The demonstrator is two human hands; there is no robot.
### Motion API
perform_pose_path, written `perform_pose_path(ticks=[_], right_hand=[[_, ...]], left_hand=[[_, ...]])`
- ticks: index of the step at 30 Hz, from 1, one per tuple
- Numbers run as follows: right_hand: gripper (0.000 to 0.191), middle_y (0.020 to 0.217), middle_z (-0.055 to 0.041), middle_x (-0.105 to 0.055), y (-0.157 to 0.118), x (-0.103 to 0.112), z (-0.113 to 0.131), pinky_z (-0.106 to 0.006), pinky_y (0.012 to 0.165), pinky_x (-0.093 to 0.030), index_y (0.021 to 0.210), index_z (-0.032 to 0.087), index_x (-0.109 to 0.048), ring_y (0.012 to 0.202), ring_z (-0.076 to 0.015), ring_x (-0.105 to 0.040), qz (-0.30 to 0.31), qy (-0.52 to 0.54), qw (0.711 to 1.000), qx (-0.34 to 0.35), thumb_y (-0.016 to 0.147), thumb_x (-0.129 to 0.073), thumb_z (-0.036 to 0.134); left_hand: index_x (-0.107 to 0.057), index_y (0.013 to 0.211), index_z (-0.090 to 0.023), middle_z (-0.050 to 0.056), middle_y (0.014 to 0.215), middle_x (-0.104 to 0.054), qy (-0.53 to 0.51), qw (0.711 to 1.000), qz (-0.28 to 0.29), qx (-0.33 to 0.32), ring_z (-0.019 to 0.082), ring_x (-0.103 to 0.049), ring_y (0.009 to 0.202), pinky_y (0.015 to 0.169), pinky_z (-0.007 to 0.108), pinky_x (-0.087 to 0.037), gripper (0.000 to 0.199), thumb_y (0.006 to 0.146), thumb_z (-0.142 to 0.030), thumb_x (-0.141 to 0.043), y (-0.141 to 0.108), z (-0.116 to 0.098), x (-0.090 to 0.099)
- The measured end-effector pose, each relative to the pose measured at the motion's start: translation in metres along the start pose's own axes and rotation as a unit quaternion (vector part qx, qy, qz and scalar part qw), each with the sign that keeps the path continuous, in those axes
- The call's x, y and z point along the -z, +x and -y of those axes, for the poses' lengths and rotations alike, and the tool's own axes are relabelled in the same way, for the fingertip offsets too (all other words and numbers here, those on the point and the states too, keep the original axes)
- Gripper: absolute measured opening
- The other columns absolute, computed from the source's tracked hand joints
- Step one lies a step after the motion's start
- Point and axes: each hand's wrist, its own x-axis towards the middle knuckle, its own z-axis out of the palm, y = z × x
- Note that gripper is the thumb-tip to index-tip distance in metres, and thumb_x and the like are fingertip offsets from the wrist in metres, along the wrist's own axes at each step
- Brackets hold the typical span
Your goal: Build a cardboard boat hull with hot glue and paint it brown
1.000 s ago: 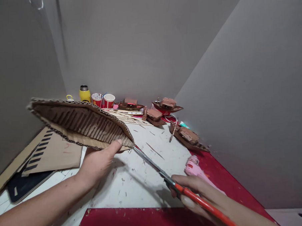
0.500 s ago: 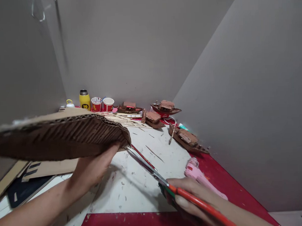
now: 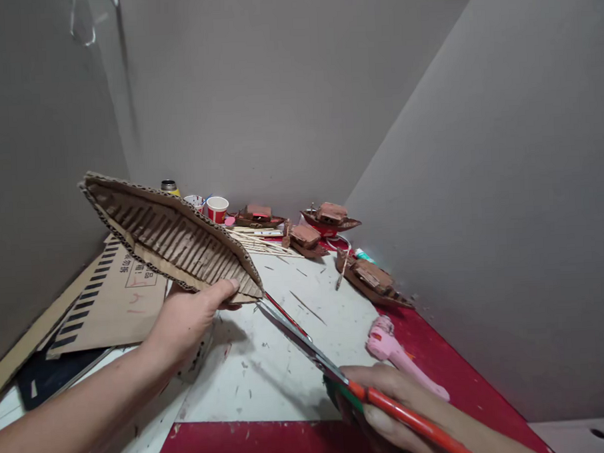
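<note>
My left hand (image 3: 193, 318) grips the near end of a cardboard boat hull (image 3: 172, 232), thumb inside and fingers beneath. The hull is held in the air, tilted, with its ribbed inner floor facing me and its far tip up to the left. In my right hand (image 3: 384, 403) is a pair of scissors (image 3: 328, 365) with an orange-red handle and some green at the grip. The blades point up and left, their tips close to the hull's right corner; I cannot tell whether they touch it.
Several finished brown boats (image 3: 374, 277) stand along the back and right. Thin wooden sticks (image 3: 267, 240), paper cups (image 3: 217, 209) and a yellow bottle (image 3: 169, 187) are at the back. A pink glue gun (image 3: 400, 356) lies at right, printed cardboard (image 3: 110, 308) at left.
The hull has turned in my left hand: its far end has swung up and to the right, and its inside now faces me. The scissors have barely moved.
</note>
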Motion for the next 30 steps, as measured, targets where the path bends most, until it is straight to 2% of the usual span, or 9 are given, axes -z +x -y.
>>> perform_pose_path(ticks=[6,8,12,16,20,23,26,30], right_hand=[[0.057,0.07,-0.003,-0.057,0.0,-0.002,-0.004,-0.026,0.06,-0.049,0.075,0.022,-0.061,0.064,-0.018,-0.052,-0.028,-0.013,0.999,0.008,0.09,-0.031,0.068],[0.057,0.071,-0.0035,-0.058,0.0,0.0,-0.008,-0.027,0.061,-0.049,0.077,0.021,-0.06,0.065,-0.0182,-0.053,-0.019,-0.024,1.0,0.006,0.091,-0.03,0.067],[0.058,0.073,-0.0052,-0.061,0.002,0.002,-0.013,-0.027,0.063,-0.049,0.077,0.02,-0.061,0.067,-0.0185,-0.055,0.019,-0.055,0.998,-0.002,0.09,-0.03,0.068],[0.059,0.075,-0.0066,-0.063,0.004,0.003,-0.012,-0.028,0.064,-0.05,0.079,0.021,-0.063,0.068,-0.0194,-0.057,0.014,-0.071,0.997,-0.016,0.09,-0.031,0.068],[0.055,0.082,-0.0082,-0.067,0.002,0.01,-0.018,-0.029,0.069,-0.053,0.089,0.022,-0.068,0.074,-0.0213,-0.06,0.048,-0.051,0.997,-0.029,0.088,-0.037,0.068],[0.053,0.084,-0.0081,-0.068,-0.002,0.014,-0.027,-0.029,0.072,-0.054,0.095,0.022,-0.07,0.078,-0.0216,-0.061,0.048,-0.021,0.997,-0.05,0.086,-0.043,0.067],[0.055,0.077,-0.0062,-0.065,-0.006,0.016,-0.03,-0.026,0.069,-0.053,0.089,0.021,-0.069,0.073,-0.0192,-0.06,0.038,-0.008,0.997,-0.067,0.086,-0.042,0.068],[0.055,0.073,-0.0052,-0.063,-0.004,0.016,-0.027,-0.026,0.066,-0.051,0.078,0.021,-0.064,0.067,-0.0184,-0.057,0.053,-0.083,0.995,-0.031,0.088,-0.036,0.067]], left_hand=[[-0.075,0.063,-0.018,0.008,0.076,-0.077,-0.004,1.0,-0.01,-0.016,0.025,-0.069,0.078,0.079,0.033,-0.052,0.026,0.073,-0.041,-0.067,0.001,0.0,0.0],[-0.075,0.063,-0.018,0.007,0.076,-0.077,-0.001,1.0,-0.011,-0.023,0.025,-0.069,0.078,0.078,0.033,-0.053,0.023,0.073,-0.038,-0.067,0.0,-0.003,-0.001],[-0.075,0.07,-0.018,0.008,0.084,-0.077,-0.028,0.999,0.006,-0.046,0.026,-0.07,0.082,0.081,0.037,-0.054,0.018,0.071,-0.034,-0.066,0.0,-0.005,-0.003],[-0.075,0.068,-0.019,0.008,0.084,-0.078,-0.022,0.998,-0.021,-0.047,0.028,-0.07,0.088,0.088,0.039,-0.053,0.016,0.067,-0.034,-0.07,-0.001,-0.005,-0.001],[-0.074,0.069,-0.022,0.006,0.082,-0.077,0.018,0.998,-0.042,-0.049,0.029,-0.069,0.093,0.09,0.037,-0.053,0.013,0.063,-0.032,-0.075,-0.005,-0.01,0.0],[-0.075,0.074,-0.021,0.005,0.088,-0.078,0.033,0.997,-0.039,-0.052,0.028,-0.069,0.094,0.09,0.035,-0.053,0.015,0.064,-0.032,-0.074,-0.006,-0.012,0.001],[-0.076,0.077,-0.019,0.006,0.093,-0.077,0.038,0.998,-0.033,-0.046,0.027,-0.069,0.093,0.089,0.035,-0.052,0.019,0.067,-0.035,-0.073,-0.001,-0.009,0.003],[-0.076,0.073,-0.016,0.008,0.085,-0.077,0.021,0.999,0.001,-0.034,0.027,-0.069,0.082,0.082,0.038,-0.053,0.022,0.068,-0.038,-0.071,0.011,0.001,0.008]])
